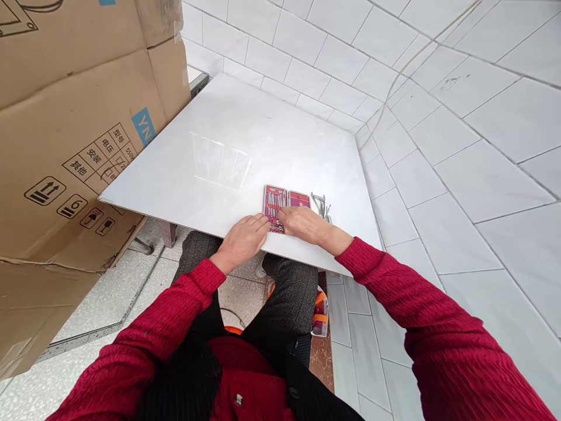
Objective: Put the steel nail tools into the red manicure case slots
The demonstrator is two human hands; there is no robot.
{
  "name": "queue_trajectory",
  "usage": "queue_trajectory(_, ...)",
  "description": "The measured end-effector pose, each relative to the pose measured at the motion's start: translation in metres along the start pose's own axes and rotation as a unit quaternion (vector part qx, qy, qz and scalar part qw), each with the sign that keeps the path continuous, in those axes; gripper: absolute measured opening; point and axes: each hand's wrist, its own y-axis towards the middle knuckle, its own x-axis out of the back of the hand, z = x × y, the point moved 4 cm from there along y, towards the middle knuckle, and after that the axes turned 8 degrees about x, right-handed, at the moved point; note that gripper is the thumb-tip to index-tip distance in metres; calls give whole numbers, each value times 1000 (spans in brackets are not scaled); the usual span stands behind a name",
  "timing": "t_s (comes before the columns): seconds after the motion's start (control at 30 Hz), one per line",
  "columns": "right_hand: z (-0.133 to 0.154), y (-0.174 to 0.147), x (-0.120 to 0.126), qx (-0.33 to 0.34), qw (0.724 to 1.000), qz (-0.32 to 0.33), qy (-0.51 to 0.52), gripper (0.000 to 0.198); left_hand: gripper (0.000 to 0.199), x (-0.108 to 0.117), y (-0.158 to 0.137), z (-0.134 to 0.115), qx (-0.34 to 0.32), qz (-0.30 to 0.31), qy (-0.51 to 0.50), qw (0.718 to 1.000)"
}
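Observation:
An open manicure set case (266, 202) with a red-purple lining lies near the front edge of the white board. Slim silver tools (274, 203) sit in rows in its left half. My left hand (246, 237) holds the case's lower left edge, fingers bent together. Over the middle and lower right of the case is my right hand (304, 224), its fingertips pinched down at the left half; what they grip is hidden. Several loose metal manicure tools (321, 204) lie just right of the case, partly behind my right hand.
A white board (228, 123) serves as the tabletop, reaching back to the tiled wall (460, 134). Large cardboard boxes (87, 88) stand close on the left. A thin cable (397, 76) runs down the wall. Below the board's right front is a bag with orange straps (321, 316).

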Motion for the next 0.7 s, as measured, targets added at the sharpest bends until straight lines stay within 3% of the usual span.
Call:
queue_trajectory(0.23,1,7,7,-23,998,-10,52,21,32,1,1,1,12,3,-15,1000)
queue_trajectory(0.37,-9,6,-2,-35,982,-81,166,20,32,1,1,2,8,2,-16,1000)
queue_trajectory(0.53,-12,3,-26,-64,903,-251,344,17,33,2,1,4,12,2,-10,1000)
queue_trajectory(0.7,2,3,-48,-139,833,-372,386,22,35,3,4,6,2,3,-19,1000)
